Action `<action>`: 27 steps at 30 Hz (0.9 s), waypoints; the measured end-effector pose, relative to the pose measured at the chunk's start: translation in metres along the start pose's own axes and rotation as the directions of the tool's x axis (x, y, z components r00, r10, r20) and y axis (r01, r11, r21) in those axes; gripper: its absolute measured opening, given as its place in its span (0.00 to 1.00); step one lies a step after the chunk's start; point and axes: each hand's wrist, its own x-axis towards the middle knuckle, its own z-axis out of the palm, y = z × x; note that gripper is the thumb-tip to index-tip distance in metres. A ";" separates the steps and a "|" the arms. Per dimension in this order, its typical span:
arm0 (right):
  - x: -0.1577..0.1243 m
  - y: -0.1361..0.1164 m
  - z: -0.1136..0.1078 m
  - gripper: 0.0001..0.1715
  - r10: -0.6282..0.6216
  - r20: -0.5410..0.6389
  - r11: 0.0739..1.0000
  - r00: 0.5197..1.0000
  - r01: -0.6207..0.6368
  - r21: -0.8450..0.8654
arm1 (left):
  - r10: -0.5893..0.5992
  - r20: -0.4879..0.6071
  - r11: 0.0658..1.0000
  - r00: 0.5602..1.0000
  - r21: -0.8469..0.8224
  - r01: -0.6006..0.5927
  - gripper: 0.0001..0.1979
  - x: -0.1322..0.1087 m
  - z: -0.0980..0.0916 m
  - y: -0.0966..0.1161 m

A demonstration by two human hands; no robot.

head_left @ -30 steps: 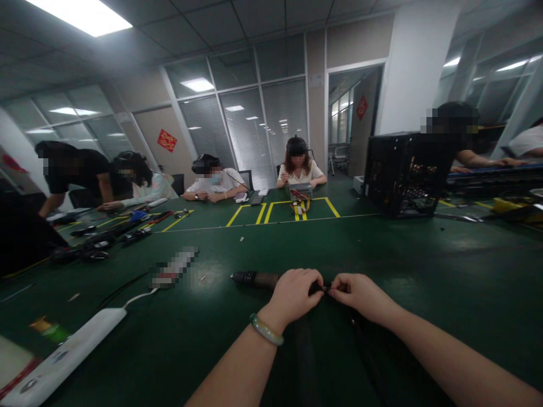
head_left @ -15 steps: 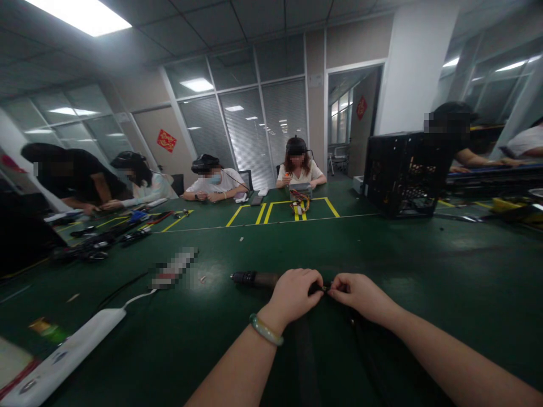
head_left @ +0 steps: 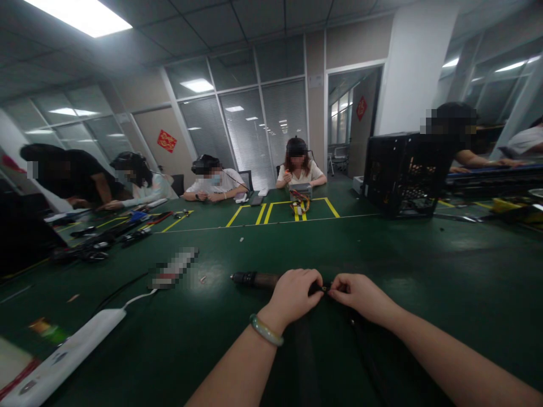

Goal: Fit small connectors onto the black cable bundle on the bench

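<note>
A dark cylindrical tool (head_left: pixel 266 280), which looks like an electric screwdriver, lies lengthwise just above the green table, its narrow metal tip pointing left. My left hand (head_left: pixel 297 291) is wrapped over its rear part, hiding much of the body. Just to the right, the fingertips of my right hand (head_left: pixel 356 294) pinch a small dark part at the tool's rear end, with a glint of yellowish metal (head_left: pixel 324 289) between the two hands. What exactly they pinch is mostly covered. Below the right hand a dark cord (head_left: pixel 363 353) runs toward me over the table.
A white power strip (head_left: pixel 72 353) lies at lower left, near a green-and-brown object (head_left: pixel 47 330). Black parts and cables (head_left: pixel 93 246) are spread at left. A black computer case (head_left: pixel 407 175) stands at right. Across the green table (head_left: pixel 220 350), several people work; one has a power supply (head_left: pixel 300 191).
</note>
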 end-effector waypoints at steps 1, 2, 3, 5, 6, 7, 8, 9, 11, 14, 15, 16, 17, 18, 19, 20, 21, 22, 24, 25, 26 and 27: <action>0.000 0.000 0.000 0.10 -0.001 -0.001 1.000 1.000 0.001 0.000 | 0.005 -0.002 1.000 1.000 -0.001 -0.005 0.07 0.000 0.000 0.000; 0.000 0.001 0.000 0.10 -0.002 -0.001 1.000 1.000 0.002 0.000 | 0.010 -0.002 1.000 1.000 -0.001 -0.010 0.07 0.000 0.000 0.000; 0.000 0.001 0.000 0.11 -0.002 -0.002 1.000 1.000 0.002 0.000 | 0.014 -0.002 1.000 1.000 -0.001 -0.014 0.07 0.000 0.000 0.000; 0.001 0.003 0.001 0.11 -0.001 -0.003 1.000 1.000 0.001 0.001 | 0.022 0.002 1.000 1.000 -0.003 -0.022 0.06 0.000 0.000 0.000; 0.001 0.004 0.001 0.11 -0.002 -0.005 1.000 1.000 0.002 0.000 | 0.020 0.006 1.000 1.000 -0.002 -0.020 0.06 0.000 0.000 0.000; 0.002 0.006 0.002 0.11 -0.006 -0.007 1.000 1.000 0.006 -0.002 | 0.014 0.010 1.000 1.000 0.000 -0.014 0.07 0.000 0.000 0.000; 0.003 0.006 0.002 0.11 -0.010 -0.010 1.000 1.000 0.010 -0.002 | 0.003 0.012 1.000 1.000 0.002 -0.004 0.07 0.000 0.000 -0.001; 0.004 0.007 0.003 0.11 -0.014 -0.014 1.000 1.000 0.014 -0.003 | -0.007 0.012 1.000 1.000 0.005 0.007 0.08 0.000 0.001 -0.001; 0.005 0.008 0.004 0.11 -0.019 -0.018 1.000 1.000 0.019 -0.006 | -0.024 0.009 1.000 1.000 0.010 0.023 0.10 0.000 0.002 -0.001; 0.004 0.007 0.004 0.11 -0.022 -0.022 1.000 1.000 0.022 -0.013 | -0.018 0.007 1.000 1.000 0.010 0.018 0.10 0.000 0.002 -0.001; 0.004 0.007 0.004 0.11 -0.023 -0.023 1.000 0.999 0.023 -0.014 | -0.012 0.008 1.000 1.000 0.010 0.012 0.09 0.000 0.003 -0.001; 0.004 0.006 0.004 0.11 -0.023 -0.024 1.000 0.999 0.022 -0.013 | -0.006 0.009 1.000 1.000 0.010 0.006 0.09 0.000 0.003 -0.001; 0.003 0.006 0.003 0.11 -0.022 -0.021 1.000 1.000 0.022 -0.010 | -0.002 0.011 1.000 1.000 0.010 0.002 0.08 0.000 0.003 -0.001; 0.002 0.006 0.003 0.11 -0.020 -0.018 1.000 1.000 0.020 -0.005 | -0.002 0.011 1.000 1.000 0.012 0.002 0.08 0.000 0.003 -0.001; 0.002 0.005 0.002 0.11 -0.018 -0.014 1.000 1.000 0.018 0.000 | -0.004 0.012 1.000 1.000 0.014 0.004 0.08 0.000 0.002 -0.001; 0.002 0.005 0.002 0.11 -0.016 -0.012 1.000 1.000 0.016 0.003 | -0.006 0.014 1.000 1.000 0.017 0.006 0.08 0.000 0.002 -0.001; 0.001 0.004 0.002 0.10 -0.016 -0.011 1.000 1.000 0.016 0.003 | -0.005 0.017 1.000 1.000 0.019 0.005 0.08 0.000 0.002 -0.001; 0.001 0.003 0.001 0.10 -0.015 -0.013 1.000 1.000 0.015 0.000 | -0.004 0.020 1.000 1.000 0.021 0.003 0.08 0.000 0.001 -0.001; 0.001 0.002 0.001 0.10 -0.015 -0.016 1.000 1.000 0.015 -0.008 | -0.003 0.025 1.000 1.000 0.024 0.003 0.08 0.000 0.000 0.000; 0.001 0.002 0.001 0.10 -0.014 -0.014 1.000 1.000 0.014 -0.012 | -0.004 0.023 1.000 1.000 0.023 0.003 0.08 0.000 0.000 0.000; 0.001 0.001 0.001 0.10 -0.014 -0.015 1.000 1.000 0.014 -0.016 | -0.005 0.019 1.000 1.000 0.020 0.004 0.08 0.000 -0.001 0.000; 0.001 0.001 0.002 0.09 -0.015 -0.018 1.000 1.000 0.014 -0.020 | -0.004 0.014 1.000 1.000 0.018 0.004 0.08 0.000 -0.001 0.000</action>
